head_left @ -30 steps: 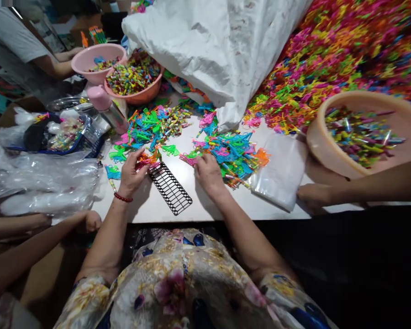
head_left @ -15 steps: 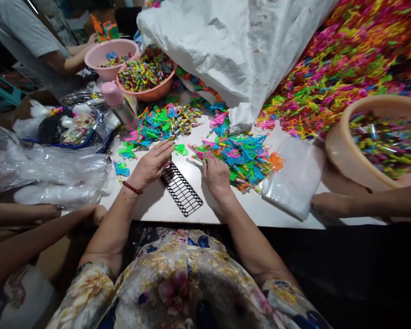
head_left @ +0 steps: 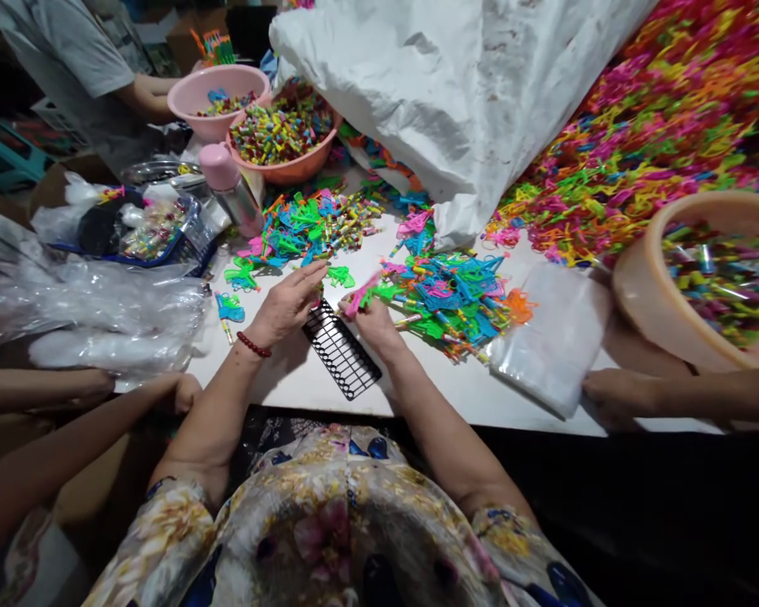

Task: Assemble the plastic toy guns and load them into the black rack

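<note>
My left hand (head_left: 289, 302) is over the far end of a black grid rack (head_left: 347, 358), its fingers stretched out and close together. A small bit of pink shows beneath those fingers; the thumb side is mostly hidden. Beside the rack's far right corner, my right hand (head_left: 373, 324) pinches a pink plastic toy piece (head_left: 362, 295) with a green part against it. To the right lies a heap of small plastic toys (head_left: 452, 291) in blue, green and pink with thin printed tubes. A green toy piece (head_left: 340, 276) rests just beyond my left fingertips.
Another toy pile (head_left: 304, 223) lies farther back beside a pink-capped bottle (head_left: 231, 190). Clear bags (head_left: 550, 337) lie at right, near a co-worker's hand (head_left: 613, 392) and a beige tub (head_left: 632, 278). Other people's arms (head_left: 132, 405) reach in at left. A white sack (head_left: 405, 101) stands behind.
My right hand has moved left from the toy heap to the rack, bringing the pink and green piece with it. My left hand stays over the rack's far end.
</note>
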Motion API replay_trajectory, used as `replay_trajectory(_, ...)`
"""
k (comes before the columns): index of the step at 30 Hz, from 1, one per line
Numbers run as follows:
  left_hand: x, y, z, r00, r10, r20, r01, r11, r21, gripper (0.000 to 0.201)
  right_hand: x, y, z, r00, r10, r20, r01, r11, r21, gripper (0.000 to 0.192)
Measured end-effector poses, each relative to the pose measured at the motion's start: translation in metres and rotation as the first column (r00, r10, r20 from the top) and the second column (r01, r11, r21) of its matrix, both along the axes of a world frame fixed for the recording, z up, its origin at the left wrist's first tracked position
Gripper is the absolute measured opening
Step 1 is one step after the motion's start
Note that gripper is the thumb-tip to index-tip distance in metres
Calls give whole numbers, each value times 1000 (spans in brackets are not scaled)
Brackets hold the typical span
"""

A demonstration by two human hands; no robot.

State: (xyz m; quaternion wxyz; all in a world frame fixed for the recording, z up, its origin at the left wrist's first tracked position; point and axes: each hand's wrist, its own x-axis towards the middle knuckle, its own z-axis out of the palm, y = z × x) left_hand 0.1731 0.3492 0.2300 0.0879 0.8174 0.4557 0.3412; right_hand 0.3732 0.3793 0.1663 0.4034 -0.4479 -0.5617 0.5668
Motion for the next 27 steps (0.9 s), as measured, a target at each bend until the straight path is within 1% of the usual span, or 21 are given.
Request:
replay_trajectory(3,-1,0,-1,1000,-13,4,13,1000,-5,52,-19,1,-4,983,-7,183,-18,991,133,19)
replay_trajectory(6,-1,1,-1,1000,-25,1,25,1000,-13,50,-32,6,-11,959,-9,285,-41,985,170,18)
replay_trajectory(8,-1,1,-1,999,-36,5,36,999,-9,49,-37,10,-14,939,-6,344,-70,976,207,16)
replay_trajectory(11,0,2,0,999,-43,8,43,999,0,50,-38,14,-15,890,14,456,-160,946,282,17)
replay_trajectory(13,-1,2,0,999,-47,1,47,999,-3,51,-36,15,-14,853,22,521,-209,930,303,19)
replay_trajectory(17,-1,2,0,997,-71,-2,71,997,-6,55,-34,16,-13,805,8,594,-247,914,322,19)
replay_trajectory(21,-2,1,0,996,-85,12,85,996,-4,55,-32,14,-12,791,-5,612,-257,905,339,18)
replay_trajectory(24,-1,1,1,997,-78,16,79,997,-22,53,-32,12,-10,775,-17,631,-262,901,346,18)
replay_trajectory(27,0,0,3,996,-83,20,83,996,-25,48,-32,12,-5,730,-1,684,-311,890,333,17)
